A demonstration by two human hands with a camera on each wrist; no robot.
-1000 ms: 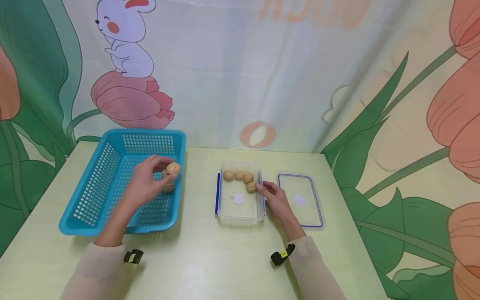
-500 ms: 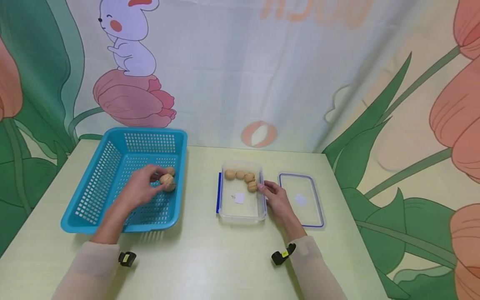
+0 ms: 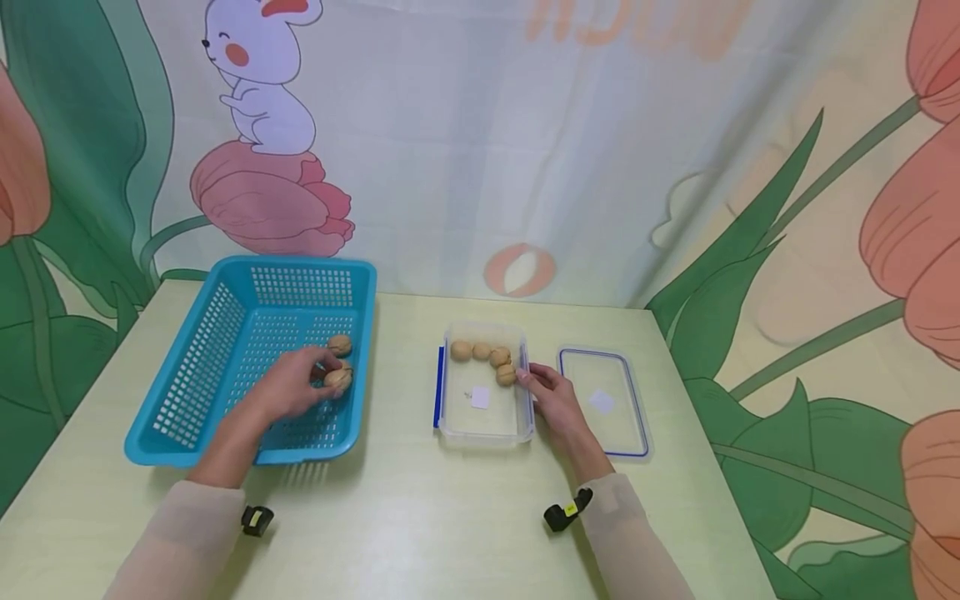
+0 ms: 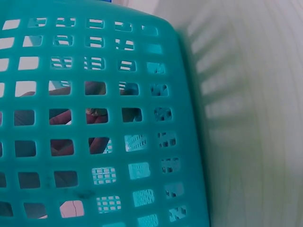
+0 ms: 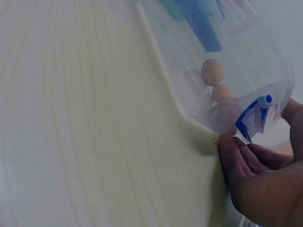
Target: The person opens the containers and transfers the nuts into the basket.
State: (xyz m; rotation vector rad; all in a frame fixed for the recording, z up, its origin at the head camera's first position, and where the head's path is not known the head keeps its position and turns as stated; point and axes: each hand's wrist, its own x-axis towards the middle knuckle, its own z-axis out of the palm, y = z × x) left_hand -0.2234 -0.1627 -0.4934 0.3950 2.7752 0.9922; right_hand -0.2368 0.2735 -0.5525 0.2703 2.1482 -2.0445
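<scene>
In the head view my left hand (image 3: 296, 383) is inside the blue plastic basket (image 3: 138, 437), thumb and fingers pinching a walnut (image 3: 338, 381) low by its right wall. Another walnut edge shows just behind the pinched one, mostly covered. A separate walnut (image 3: 340, 345) lies a little farther back. My right hand (image 3: 553, 400) holds the right side of a clear plastic box (image 3: 483, 437), thumb at the rim and fingers outside. Several walnuts (image 3: 461, 351) sit along the box's back and right. Through the basket holes, the left wrist view shows only parts of the left hand (image 4: 61, 118).
Right of the box lies its clear lid (image 3: 600, 433) with a blue seal, flat on the pale table (image 3: 420, 517). A blue latch (image 3: 438, 387) hangs on the box's left side. A printed curtain (image 3: 450, 167) stands behind the table.
My left hand has lowered the walnut from near the basket's right rim down to the walnuts at the bottom. My right hand and the box have stayed in place.
</scene>
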